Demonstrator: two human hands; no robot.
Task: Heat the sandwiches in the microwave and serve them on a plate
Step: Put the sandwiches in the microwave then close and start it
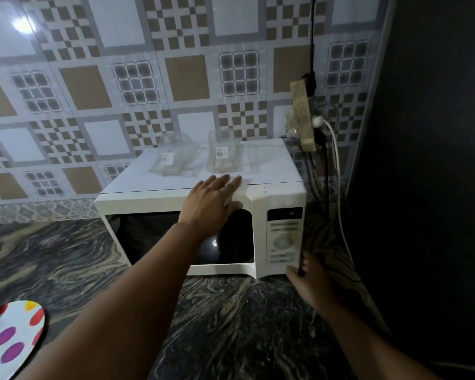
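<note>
Spotted plate (14, 335) at far left on the marbled tabletop (66, 259), bare, well apart from the microwave (176, 198). Microwave door (154, 237) shut, window dark; contents not visible. Two clear plastic sandwich packs (176, 157) on the microwave roof, apparently empty, so sandwiches judged to be inside, though not confirmed. Left hand (211, 201) flat, fingers spread, pressed on the top front edge of the door, gripping nothing. Control panel (284, 237) to the right of the door, display (291, 213) showing a single digit. Right hand (307, 278) at the lower right corner of the panel, thumb against the front edge, fingers wrapped round the side, holding no loose item. Power strip (303, 116) and cables on the wall behind. Step in hand, as judged: bracing the casing before or after a heating cycle; which one cannot be told. Next move calls for a steady body while the door release or start key is pressed.
</note>
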